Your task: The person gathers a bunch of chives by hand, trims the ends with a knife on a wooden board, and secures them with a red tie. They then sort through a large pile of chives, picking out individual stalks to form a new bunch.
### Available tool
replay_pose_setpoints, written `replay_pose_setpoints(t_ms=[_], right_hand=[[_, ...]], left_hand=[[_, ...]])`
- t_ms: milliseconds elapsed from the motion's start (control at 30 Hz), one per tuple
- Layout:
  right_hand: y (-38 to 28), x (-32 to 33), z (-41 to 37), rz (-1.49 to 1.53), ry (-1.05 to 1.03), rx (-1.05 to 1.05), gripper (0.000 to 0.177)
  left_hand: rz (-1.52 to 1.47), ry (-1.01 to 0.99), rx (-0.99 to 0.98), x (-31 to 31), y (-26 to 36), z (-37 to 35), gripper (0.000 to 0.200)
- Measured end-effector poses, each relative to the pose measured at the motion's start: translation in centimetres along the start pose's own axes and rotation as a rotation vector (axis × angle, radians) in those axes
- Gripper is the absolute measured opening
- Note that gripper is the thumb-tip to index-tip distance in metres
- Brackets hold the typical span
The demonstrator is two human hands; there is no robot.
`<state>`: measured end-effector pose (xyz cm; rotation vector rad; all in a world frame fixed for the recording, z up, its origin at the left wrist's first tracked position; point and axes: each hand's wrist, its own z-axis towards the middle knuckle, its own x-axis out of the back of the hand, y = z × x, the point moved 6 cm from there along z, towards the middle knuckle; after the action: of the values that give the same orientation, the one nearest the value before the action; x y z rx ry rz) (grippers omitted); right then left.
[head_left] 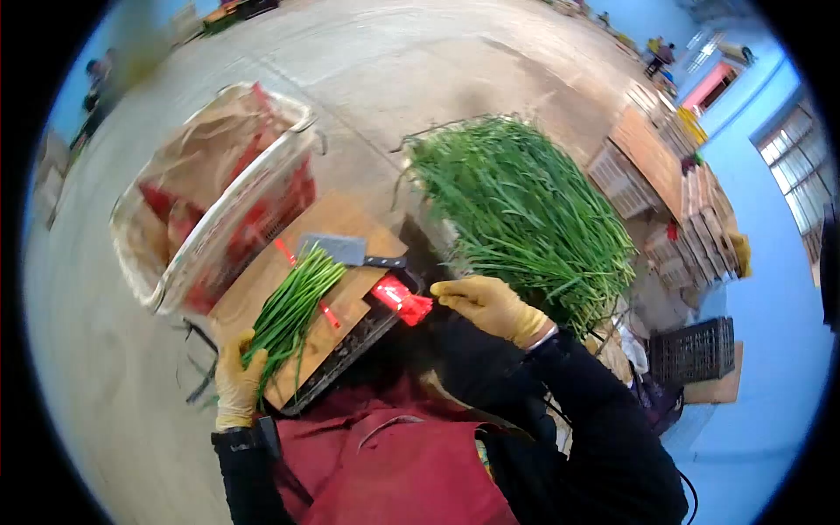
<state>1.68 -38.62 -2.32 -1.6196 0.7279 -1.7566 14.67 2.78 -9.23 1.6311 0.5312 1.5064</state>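
Note:
My left hand, in a yellowish glove, is closed around the leafy end of a bunch of garlic chives. The bunch lies slantwise on a wooden board, its cut stem ends pointing away from me. Strips of red tie show beside and beyond the bunch. A cleaver rests flat past the stem ends, its dark handle to the right. My right hand, also gloved, hovers right of a red bundle of plastic ties. Its fingers are pressed together; anything between them is too small to make out.
A large heap of loose garlic chives lies ahead to the right. A big white-rimmed bag stands open at the left. Wooden crates and a black plastic basket line the blue wall. Other people are far off.

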Motion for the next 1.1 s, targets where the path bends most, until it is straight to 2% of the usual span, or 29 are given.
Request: replay_pose_setpoints(t_ms=[33,100,233,300,333,433,467,567,600,633,667,700,733,767,833,867,933,1033,1067,1100], right_hand=[[0.7,1.7,-1.4,0.033,0.062,-0.015,0.022],[3.7,5.9,-4.1,0.166,0.199,-0.233,0.024],[8.0,16.8,-10.9,-0.241,0.575,-0.203,0.035],[10.6,20.3,-14.7,-0.550,0.499,-0.328,0.049],[11.5,21.3,-16.1,-0.561,0.405,-0.527,0.061],[11.3,20.8,-16.9,-0.775,0.217,-0.547,0.069],[13.0,20.4,-17.3,-0.720,0.118,-0.559,0.079],[13.2,19.2,-17.3,-0.753,0.025,-0.724,0.090],[13.9,18.9,-17.8,-0.746,-0.007,-0.739,0.099],[14.9,18.5,-18.2,-0.753,-0.028,-0.759,0.098],[15.6,17.7,-19.1,-0.780,-0.031,-0.869,0.096],[16.1,17.3,-19.5,-0.819,0.073,-0.816,0.087],[16.4,17.1,-19.8,-0.840,0.178,-0.740,0.071],[16.0,17.1,-19.7,-0.868,0.251,-0.707,0.047],[17.2,16.9,-19.9,-0.909,0.315,-0.665,0.033],[17.1,17.4,-19.7,-0.871,0.297,-0.709,0.030],[17.0,18.7,-18.9,-0.790,0.251,-0.794,0.026],[20.0,22.1,-19.7,-0.596,0.641,-0.706,0.027],[18.1,23.3,-19.4,-0.584,0.722,-0.758,0.028],[17.7,24.1,-19.1,-0.626,0.699,-0.797,0.027]], left_hand=[[-0.038,-0.029,-0.006,-1.5,1.1,0.8,0.044],[0.061,-0.088,-0.074,-4.0,1.7,2.4,0.047],[0.017,-0.208,-0.063,-7.3,2.9,3.3,0.048],[0.049,-0.253,-0.052,-7.9,2.6,3.3,0.048],[0.047,-0.268,-0.046,-8.1,2.1,3.3,0.047],[-0.067,-0.267,0.009,-8.3,1.6,3.3,0.045],[-0.045,-0.278,0.013,-8.2,1.8,3.3,0.043],[0.023,-0.288,-0.061,-8.7,3.5,3.0,0.043],[0.053,-0.286,-0.072,-8.8,4.5,2.8,0.044],[0.038,-0.286,-0.082,-9.0,4.9,2.4,0.046],[0.050,-0.280,-0.107,-9.7,3.7,2.4,0.047],[0.019,-0.279,0.000,-10.0,4.1,2.1,0.047],[0.071,-0.270,-0.027,-10.2,3.1,2.1,0.046],[0.116,-0.303,-0.029,-10.0,4.5,1.8,0.045],[0.162,-0.253,-0.016,-9.9,5.4,1.5,0.042],[0.149,-0.271,-0.059,-10.0,4.9,1.6,0.042],[-0.021,-0.265,0.002,-10.3,3.0,1.7,0.042],[-0.166,-0.276,0.065,-10.4,1.4,1.7,0.043],[-0.196,-0.285,0.078,-10.4,1.1,1.6,0.043],[-0.170,-0.289,0.079,-10.5,0.8,1.5,0.043]])
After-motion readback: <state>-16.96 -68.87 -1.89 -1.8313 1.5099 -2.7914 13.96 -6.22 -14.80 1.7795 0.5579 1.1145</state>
